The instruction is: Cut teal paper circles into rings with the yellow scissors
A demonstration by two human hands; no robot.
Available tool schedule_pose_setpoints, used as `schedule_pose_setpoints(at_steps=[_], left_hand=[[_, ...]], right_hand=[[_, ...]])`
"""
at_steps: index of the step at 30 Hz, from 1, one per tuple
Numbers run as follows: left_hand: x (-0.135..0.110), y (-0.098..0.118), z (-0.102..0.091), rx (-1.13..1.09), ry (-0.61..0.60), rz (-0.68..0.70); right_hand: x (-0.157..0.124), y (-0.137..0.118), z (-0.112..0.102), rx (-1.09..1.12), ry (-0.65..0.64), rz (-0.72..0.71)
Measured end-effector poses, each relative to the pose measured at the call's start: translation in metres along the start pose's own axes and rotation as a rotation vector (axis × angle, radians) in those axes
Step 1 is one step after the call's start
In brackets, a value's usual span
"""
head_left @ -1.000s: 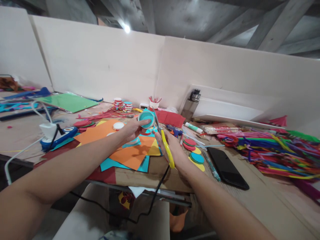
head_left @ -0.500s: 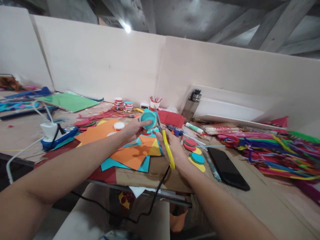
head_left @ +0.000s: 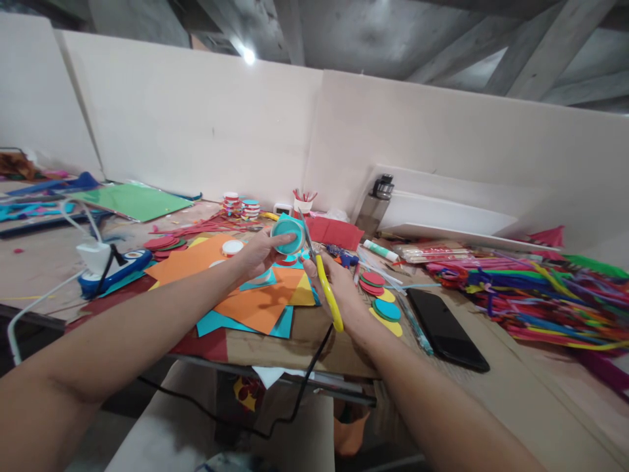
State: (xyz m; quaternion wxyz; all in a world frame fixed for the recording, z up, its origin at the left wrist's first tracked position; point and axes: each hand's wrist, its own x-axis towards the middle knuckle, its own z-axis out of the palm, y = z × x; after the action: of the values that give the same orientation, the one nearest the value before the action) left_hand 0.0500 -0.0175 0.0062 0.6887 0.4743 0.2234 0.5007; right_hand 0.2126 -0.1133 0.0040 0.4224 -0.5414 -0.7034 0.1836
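Observation:
My left hand point(head_left: 260, 254) is closed on a round white-rimmed lid point(head_left: 287, 237) with turquoise paper against it, thumb across its face. A corner of the paper sticks out above the rim. Yellow-handled scissors point(head_left: 325, 288) are in my right hand point(head_left: 337, 283), blades pointing up along the lid's right side. Whether the blades touch the paper, I cannot tell. Below both hands lie orange sheets point(head_left: 255, 308) and turquoise sheets point(head_left: 221, 326). A white round lid point(head_left: 232, 248) rests on the orange paper.
To the right are red discs point(head_left: 372, 280), turquoise discs point(head_left: 386, 309), a black phone point(head_left: 447, 328) and a pile of coloured pipe cleaners point(head_left: 535, 295). A glue stick point(head_left: 381, 250) and bottle point(head_left: 374, 206) stand farther back. A blue power strip point(head_left: 115, 272) sits left. A black cable point(head_left: 299, 393) hangs at the front edge.
The view has shifted very slightly. Both hands keep their grip on the lid and the scissors, with little visible movement.

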Motion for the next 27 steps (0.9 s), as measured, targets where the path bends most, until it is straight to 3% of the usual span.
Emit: schedule_pose_setpoints(at_steps=[8, 14, 20, 27], left_hand=[[0.0, -0.001, -0.002, -0.015, -0.132, -0.039], [-0.002, 0.003, 0.001, -0.129, -0.063, 0.011], [-0.004, 0.003, 0.005, -0.119, -0.08, 0.056], [-0.005, -0.002, 0.009, -0.147, 0.03, 0.097]], right_hand=[[0.0, -0.005, 0.002, 0.204, -0.1, 0.019], [-0.002, -0.007, 0.002, 0.261, -0.119, 0.032], [0.0, -0.001, 0.003, 0.229, -0.101, 0.042], [0.001, 0.003, 0.003, 0.209, -0.1, 0.023]])
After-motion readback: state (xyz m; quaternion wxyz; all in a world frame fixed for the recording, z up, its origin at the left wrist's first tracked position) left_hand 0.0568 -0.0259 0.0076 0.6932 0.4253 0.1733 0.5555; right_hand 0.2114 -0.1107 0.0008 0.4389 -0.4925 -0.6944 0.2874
